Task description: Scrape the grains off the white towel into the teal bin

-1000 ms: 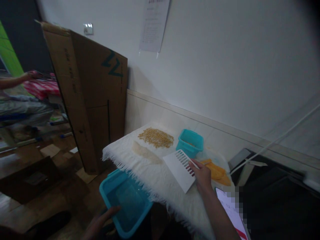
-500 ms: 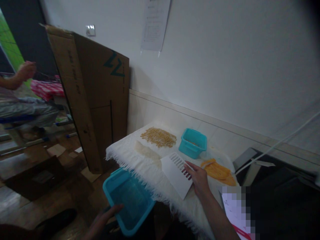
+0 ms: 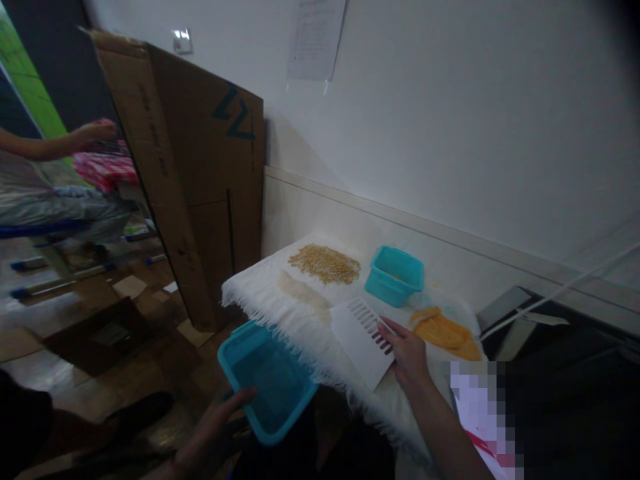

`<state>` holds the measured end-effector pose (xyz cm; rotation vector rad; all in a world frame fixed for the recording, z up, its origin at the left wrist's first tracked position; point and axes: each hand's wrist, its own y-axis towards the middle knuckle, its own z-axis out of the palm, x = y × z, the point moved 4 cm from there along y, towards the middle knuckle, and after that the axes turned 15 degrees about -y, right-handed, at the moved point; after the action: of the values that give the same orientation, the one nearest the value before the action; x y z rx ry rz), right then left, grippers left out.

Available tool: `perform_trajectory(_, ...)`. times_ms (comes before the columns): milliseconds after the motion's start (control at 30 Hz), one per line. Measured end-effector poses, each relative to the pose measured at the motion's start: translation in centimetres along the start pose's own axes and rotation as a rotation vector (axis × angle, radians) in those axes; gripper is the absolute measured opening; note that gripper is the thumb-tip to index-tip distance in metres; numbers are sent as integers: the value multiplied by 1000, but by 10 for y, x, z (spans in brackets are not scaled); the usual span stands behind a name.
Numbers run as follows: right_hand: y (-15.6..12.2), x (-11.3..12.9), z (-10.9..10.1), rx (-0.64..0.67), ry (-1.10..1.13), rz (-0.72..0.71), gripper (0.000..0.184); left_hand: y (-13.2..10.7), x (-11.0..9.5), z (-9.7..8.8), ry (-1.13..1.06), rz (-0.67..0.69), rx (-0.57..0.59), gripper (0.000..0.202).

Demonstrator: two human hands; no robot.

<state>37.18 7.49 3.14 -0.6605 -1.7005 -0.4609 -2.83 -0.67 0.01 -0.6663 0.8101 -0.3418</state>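
Note:
My left hand [image 3: 231, 408] grips the near rim of a blue plastic basin [image 3: 273, 383], held tilted just below the table's fringed front edge. In my right hand [image 3: 407, 350] is a white card with a row of slots [image 3: 357, 347], resting low over the white tablecloth [image 3: 260, 283]. Left of the card lies a strip of pale, rice-like grains [image 3: 303, 293]. Behind it spreads a pile of yellow beans [image 3: 325, 263]. A smaller turquoise tub [image 3: 395, 277] stands by the wall with a little brown material inside. An orange cloth-like item [image 3: 445, 333] lies beside my right wrist.
A tall cardboard box [image 3: 200, 167] stands left of the table. Flattened cardboard pieces [image 3: 195, 332] litter the floor. A white cable [image 3: 560, 290] crosses at the right. Another person's arm [image 3: 55, 143] shows at the far left, near a red checked cloth [image 3: 105, 170].
The view has shifted slightly, so the whole scene sits a little right and higher. Both hands keep their holds on the basin and slotted card. The other person's arm has reached further right.

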Motion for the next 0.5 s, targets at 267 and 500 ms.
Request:
perform_trajectory(267,-2,7,8,52,-51,-24,67,-5,-4,-7,20,28,96,64)
perform_trajectory(500,-9,19,26,129,-68,-26,64,-8,-12,-4,23,-34,34,52)
